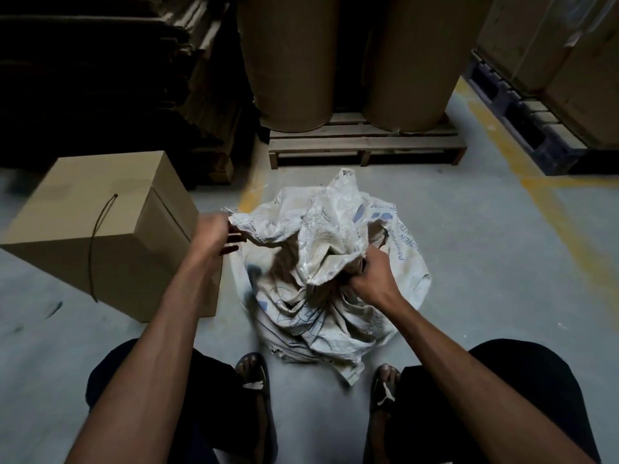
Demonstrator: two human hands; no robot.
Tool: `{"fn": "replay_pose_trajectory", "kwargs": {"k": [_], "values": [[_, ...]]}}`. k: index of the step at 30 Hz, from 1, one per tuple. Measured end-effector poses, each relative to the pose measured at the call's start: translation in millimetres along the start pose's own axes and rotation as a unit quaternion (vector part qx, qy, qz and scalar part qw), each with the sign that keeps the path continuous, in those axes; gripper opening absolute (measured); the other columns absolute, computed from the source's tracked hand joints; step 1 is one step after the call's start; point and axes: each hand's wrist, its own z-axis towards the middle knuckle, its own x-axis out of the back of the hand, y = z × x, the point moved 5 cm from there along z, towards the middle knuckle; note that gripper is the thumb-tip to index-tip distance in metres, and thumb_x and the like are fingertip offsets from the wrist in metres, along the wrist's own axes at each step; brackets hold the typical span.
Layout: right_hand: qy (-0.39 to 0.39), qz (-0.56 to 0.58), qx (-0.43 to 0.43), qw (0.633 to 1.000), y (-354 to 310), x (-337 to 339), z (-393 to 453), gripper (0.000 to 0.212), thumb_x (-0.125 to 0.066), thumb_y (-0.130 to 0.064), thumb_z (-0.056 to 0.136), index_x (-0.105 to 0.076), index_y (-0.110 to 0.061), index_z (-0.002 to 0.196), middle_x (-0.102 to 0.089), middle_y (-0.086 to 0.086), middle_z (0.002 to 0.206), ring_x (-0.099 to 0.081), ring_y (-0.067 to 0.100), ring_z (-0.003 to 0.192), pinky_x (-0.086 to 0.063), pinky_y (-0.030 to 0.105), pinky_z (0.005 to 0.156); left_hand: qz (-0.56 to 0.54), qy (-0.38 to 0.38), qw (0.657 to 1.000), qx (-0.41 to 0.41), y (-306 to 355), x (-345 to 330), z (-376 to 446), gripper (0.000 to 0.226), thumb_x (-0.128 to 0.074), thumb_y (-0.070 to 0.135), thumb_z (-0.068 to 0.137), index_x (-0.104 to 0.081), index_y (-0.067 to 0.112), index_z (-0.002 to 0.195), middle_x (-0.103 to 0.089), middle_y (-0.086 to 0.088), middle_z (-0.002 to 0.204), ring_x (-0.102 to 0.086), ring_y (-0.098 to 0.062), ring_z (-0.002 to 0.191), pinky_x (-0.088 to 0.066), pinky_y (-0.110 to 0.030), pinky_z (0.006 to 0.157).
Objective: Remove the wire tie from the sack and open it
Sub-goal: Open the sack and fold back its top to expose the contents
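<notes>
Sack [321, 296]: woven white plastic with blue print, standing on the floor at frame centre, between the person's sandalled feet [253, 376]; mouth loosened and crumpled.
Wire tie: not discernible on the sack.
Left hand [214, 236]: left of centre, fingers curled, pinching the frayed mouth edge.
Right hand [371, 276]: right of centre, gripping bunched cloth at the neck.
Handling: judged soft, limp, slightly slick; lower body looks full and heavy. Best taken at opposite mouth edges.
Cardboard box [100, 229]: middle left, cord handle.
Paper rolls [348, 61]: top centre, on a wooden pallet [365, 147].
</notes>
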Motion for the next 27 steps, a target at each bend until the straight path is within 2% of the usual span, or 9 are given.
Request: {"fn": "replay_pose_trajectory", "kwargs": {"k": [3,5,9,12,15,17,20,24,27], "values": [[-0.012,-0.032,0.050,0.998,-4.8,-5.0,-2.5,0.046,-0.084,0.000,0.060,-0.073,-0.012,0.102,-0.074,0.008,0.106,-0.069,0.029,0.102,-0.058,0.043,0.085,-0.050,-0.054,0.997,-0.030,18.5,1.1,-10.8,0.046,-0.040,0.053,0.104,-0.072,0.022,0.117,-0.077,-0.003,0.116,-0.067,-0.018,0.105,-0.046,-0.042,0.091],[-0.028,-0.050,0.094,0.994,-7.6,-10.2,-7.0,0.045,-0.085,0.001,0.061,-0.074,-0.010,0.103,-0.074,0.011,0.106,-0.069,0.032,0.100,-0.054,0.036,0.083,0.063,-0.119,0.988,-0.077,22.7,-13.7,-20.2,0.052,-0.046,0.068,0.097,-0.068,0.031,0.126,-0.072,0.006,0.124,-0.059,-0.016,0.119,-0.040,-0.048,0.100],[-0.097,-0.084,0.156,0.979,-15.2,-22.6,-15.6,0.041,-0.083,-0.012,0.074,-0.072,-0.011,0.114,-0.072,0.008,0.113,-0.067,0.026,0.104,-0.051,0.030,0.085,0.178,-0.300,0.934,-0.078,8.5,-67.9,-51.1,0.054,-0.069,0.052,0.090,-0.053,0.035,0.139,-0.060,0.012,0.126,-0.062,-0.007,0.109,-0.045,-0.024,0.089],[-0.225,-0.088,0.061,0.969,-18.4,-8.0,-10.8,0.049,-0.089,-0.017,0.075,-0.068,-0.011,0.118,-0.071,-0.004,0.115,-0.065,0.015,0.105,-0.052,0.017,0.089,0.224,-0.330,0.911,-0.100,-0.6,-78.7,-50.2,0.062,-0.080,0.057,0.079,-0.050,0.058,0.133,-0.063,0.002,0.133,-0.062,-0.013,0.120,-0.046,-0.025,0.093],[-0.347,-0.103,-0.108,0.926,0.8,27.4,-7.8,0.029,-0.077,-0.003,0.085,-0.065,-0.015,0.108,-0.071,-0.006,0.104,-0.070,0.019,0.098,-0.049,0.006,0.076,0.299,-0.358,0.876,-0.120,-4.2,-78.0,-50.5,0.074,-0.086,0.062,0.069,-0.049,0.063,0.134,-0.050,0.011,0.148,-0.046,-0.010,0.134,-0.036,-0.030,0.104],[-0.317,-0.081,-0.217,0.920,20.6,52.7,-3.4,0.016,-0.057,-0.002,0.095,-0.069,-0.004,0.105,-0.079,0.005,0.101,-0.076,0.033,0.096,-0.057,0.027,0.076,0.319,-0.376,0.862,-0.118,-11.6,-82.8,-54.0,0.084,-0.089,0.055,0.069,-0.048,0.056,0.143,-0.046,0.018,0.151,-0.042,-0.007,0.134,-0.033,-0.030,0.107],[-0.216,-0.096,-0.313,0.920,43.1,71.3,-3.3,0.032,-0.045,-0.019,0.104,-0.067,0.004,0.105,-0.079,0.012,0.087,-0.077,0.034,0.078,-0.059,0.033,0.066,0.350,-0.380,0.848,-0.119,-20.9,-90.7,-59.6,0.098,-0.095,0.045,0.066,-0.042,0.053,0.148,-0.042,0.018,0.158,-0.040,-0.010,0.143,-0.032,-0.026,0.106],[-0.003,-0.156,-0.159,0.975,19.5,71.1,0.4,0.050,-0.044,-0.055,0.104,-0.066,-0.010,0.109,-0.070,0.003,0.099,-0.066,0.030,0.094,-0.053,0.039,0.084,0.408,-0.371,0.824,-0.132,-23.8,-97.1,-64.5,0.116,-0.098,0.035,0.064,-0.029,0.044,0.157,-0.038,0.009,0.161,-0.039,-0.017,0.146,-0.037,-0.026,0.104],[-0.134,-0.034,-0.127,0.982,-6.1,41.9,-8.0,0.072,-0.051,-0.076,0.090,-0.056,-0.019,0.133,-0.066,-0.002,0.123,-0.064,0.020,0.103,-0.051,0.036,0.081,0.436,-0.372,0.805,-0.150,-26.0,-104.7,-68.5,0.123,-0.099,0.041,0.058,-0.025,0.047,0.156,-0.038,0.003,0.160,-0.045,-0.023,0.142,-0.043,-0.038,0.110]]}}
